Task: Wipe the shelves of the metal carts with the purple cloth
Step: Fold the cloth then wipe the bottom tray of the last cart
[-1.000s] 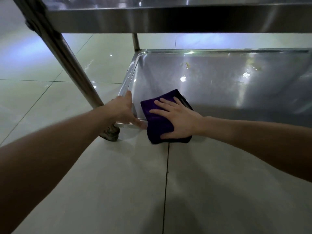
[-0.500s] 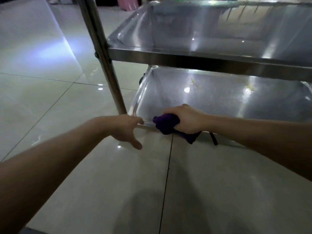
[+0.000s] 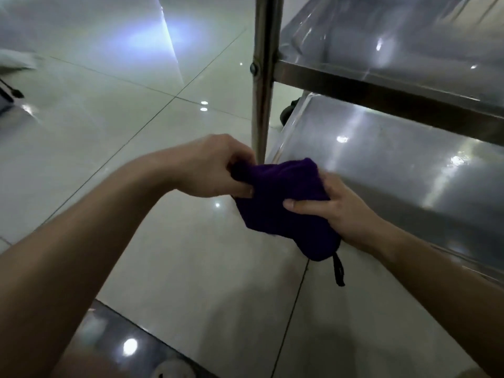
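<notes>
While both hands work in front of the cart, the purple cloth hangs in the air between them, clear of the lower shelf and above the tiled floor. Left hand pinches the cloth's upper left corner, fingers curled around the fabric. Right hand grips the right edge, thumb pressed across the front face. Black hanging loop dangles from the cloth's lower end. Upright post stands just behind the left hand; middle shelf sits above, to the right.
</notes>
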A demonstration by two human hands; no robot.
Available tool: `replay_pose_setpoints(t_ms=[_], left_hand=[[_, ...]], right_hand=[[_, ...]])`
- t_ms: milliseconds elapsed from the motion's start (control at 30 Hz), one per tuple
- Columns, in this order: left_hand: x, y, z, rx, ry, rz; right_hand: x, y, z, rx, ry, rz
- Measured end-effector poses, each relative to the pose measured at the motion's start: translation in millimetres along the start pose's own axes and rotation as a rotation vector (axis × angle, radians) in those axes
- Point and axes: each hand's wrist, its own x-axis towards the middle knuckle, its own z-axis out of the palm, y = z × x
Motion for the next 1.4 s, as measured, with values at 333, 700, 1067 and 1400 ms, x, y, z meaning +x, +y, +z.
replay_pose_setpoints(t_ms=[333,700,1067,1400], left_hand=[[-69,-7,-8,-0.404,0.266,-0.245],[-189,42,-40,-0.941,0.546,-0.769],[-269,100,-305,-1.222,0.592,-0.784],[-263,88,-488,-1.123,0.085,-0.198]], right_hand=[[-1,-30,81,0.069,-0.052,0.424],[-40,-165,139,-0.43,-0.038,0.469],[-24,-469,200,-0.317,0.039,0.164],[79,-613,176,-0.186,0.209,0.263]])
